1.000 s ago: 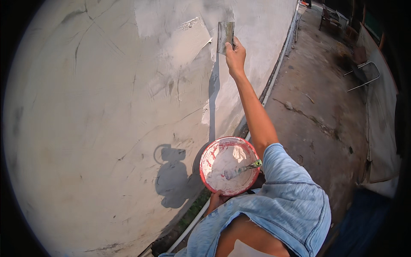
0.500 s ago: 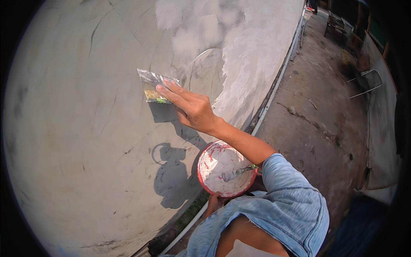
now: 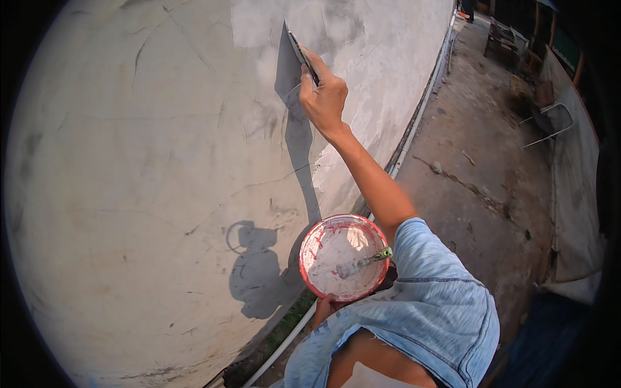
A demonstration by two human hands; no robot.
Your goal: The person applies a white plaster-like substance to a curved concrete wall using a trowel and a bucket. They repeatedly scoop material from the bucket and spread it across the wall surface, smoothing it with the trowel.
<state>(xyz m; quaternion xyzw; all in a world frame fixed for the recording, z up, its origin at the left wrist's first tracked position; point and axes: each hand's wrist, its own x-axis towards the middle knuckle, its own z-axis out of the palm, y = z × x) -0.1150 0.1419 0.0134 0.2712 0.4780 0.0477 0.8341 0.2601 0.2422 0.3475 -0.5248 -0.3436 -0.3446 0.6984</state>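
My right hand is closed around a wide scraper, its blade seen nearly edge-on at the wall. The blade is by the border between bare grey wall and a paler, freshly coated patch; its shadow hides whether all of the edge touches. Low in front of me, my left hand grips the near rim of a red basin. Whitish paste coats the inside of this basin. A small putty knife lies in it, blade in the paste and handle over the right rim.
Along the wall's foot runs a pale pipe. To the right lies a dirt-stained concrete floor with a crack and small debris. Farther right are a metal-framed chair and a hanging grey sheet.
My right hand has moved up and to the right along the wall with the scraper. The blade has turned from its broad face to nearly edge-on. The basin has stayed nearly in place.
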